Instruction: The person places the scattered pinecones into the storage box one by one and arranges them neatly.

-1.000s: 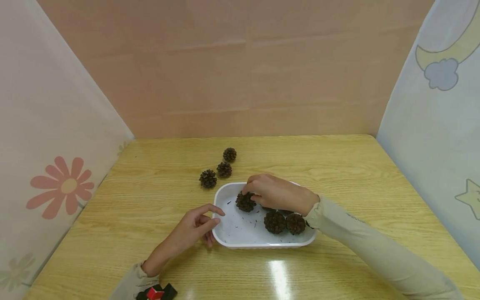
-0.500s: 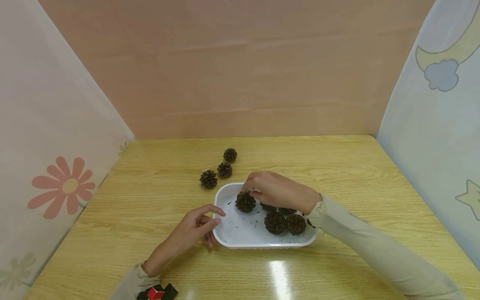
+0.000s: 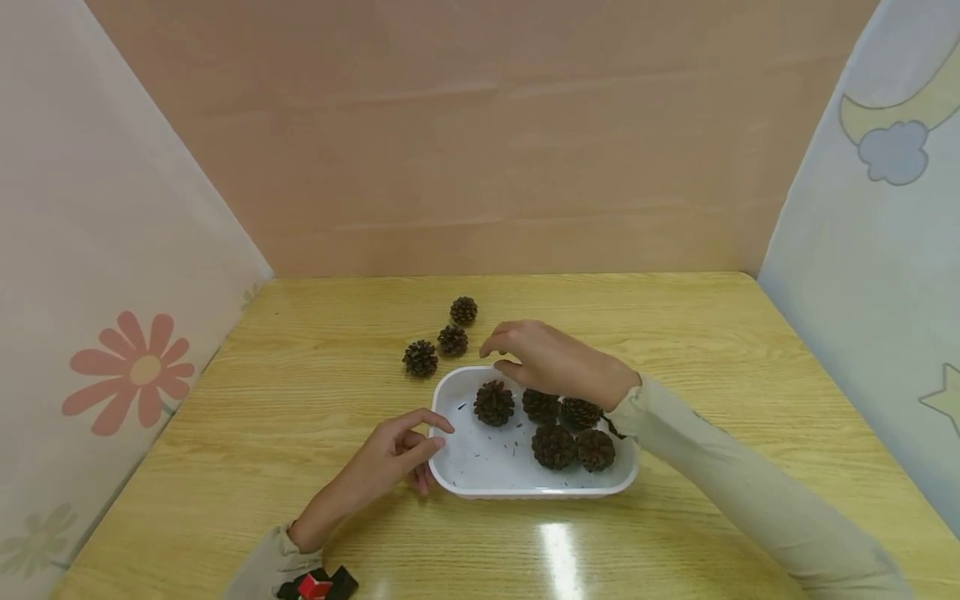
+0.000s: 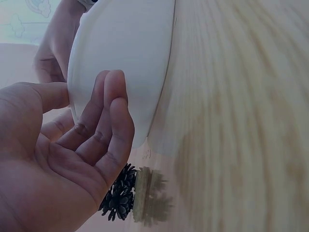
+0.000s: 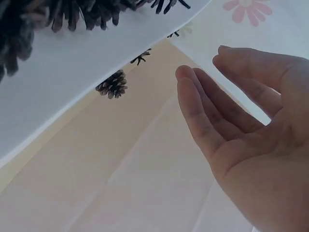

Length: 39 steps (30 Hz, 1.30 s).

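**Pine cones and tray: position and risk**

At the left wall hangs a flower-print curtain (image 3: 123, 371). On the wooden table (image 3: 712, 333), the left hand (image 3: 390, 458) rests by the near left corner of the white tray (image 3: 525, 487), its fingers loosely bent and touching the rim; it grips nothing. Behind that corner three loose pine cones (image 3: 421, 357) sit in a slanting row on the table, apart from the tray. Inside the tray, one pine cone (image 3: 494, 402) stands alone toward the left, with four more cones (image 3: 555, 446) clustered to its right.

The right hand (image 3: 551, 358) hovers over the tray's far edge, between the lone cone and the loose row. Its fingers are relaxed and spread, and the palm is bare in the wrist view; it holds nothing.

Risk, as judged: the tray looks light, and its steadying is only a fingertip touch, so a sleeve dragging across the rim could shift or tip it. Cone scales catch easily; a careless reach could knock the row out of place or shed more debris.
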Motion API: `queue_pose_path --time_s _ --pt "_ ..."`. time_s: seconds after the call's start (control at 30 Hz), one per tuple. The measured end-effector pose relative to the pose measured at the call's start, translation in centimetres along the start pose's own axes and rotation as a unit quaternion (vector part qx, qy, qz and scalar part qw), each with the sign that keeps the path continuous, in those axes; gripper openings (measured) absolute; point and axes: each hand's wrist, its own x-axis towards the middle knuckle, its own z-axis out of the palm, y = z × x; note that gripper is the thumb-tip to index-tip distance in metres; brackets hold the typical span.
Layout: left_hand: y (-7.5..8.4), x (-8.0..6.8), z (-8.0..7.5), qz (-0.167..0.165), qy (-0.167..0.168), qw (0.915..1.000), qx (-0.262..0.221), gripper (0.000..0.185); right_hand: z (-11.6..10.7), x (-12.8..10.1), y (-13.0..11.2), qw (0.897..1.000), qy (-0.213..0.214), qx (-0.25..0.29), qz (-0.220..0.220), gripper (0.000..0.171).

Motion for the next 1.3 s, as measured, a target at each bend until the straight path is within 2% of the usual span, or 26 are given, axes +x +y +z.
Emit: queue_pose_path --time_s 0.27,0.6,0.93,1.17,1.3 --pt "-0.1 0.3 0.1 0.004 -0.003 1.0 0.003 0.034 -0.3 0.7 0.9 0.999 0.004 0.001 0.033 0.026" --pt "-0.2 0.2 0.1 -0.004 -0.002 1.0 0.002 0.034 0.5 3.4 3.0 0.999 -0.015 0.007 0.052 0.027" --pt "-0.1 0.1 0.2 0.0 -0.003 1.0 0.001 0.035 1.4 6.0 3.7 0.999 -0.017 0.016 0.041 0.024" --pt "-0.3 0.1 0.0 0.002 -0.004 1.0 0.0 0.034 2.1 7.5 4.0 0.997 -0.039 0.046 0.053 0.028" --pt "-0.4 0.1 0.0 0.004 -0.005 1.0 0.001 0.033 2.5 8.0 4.3 0.996 -0.05 0.042 0.058 0.029"
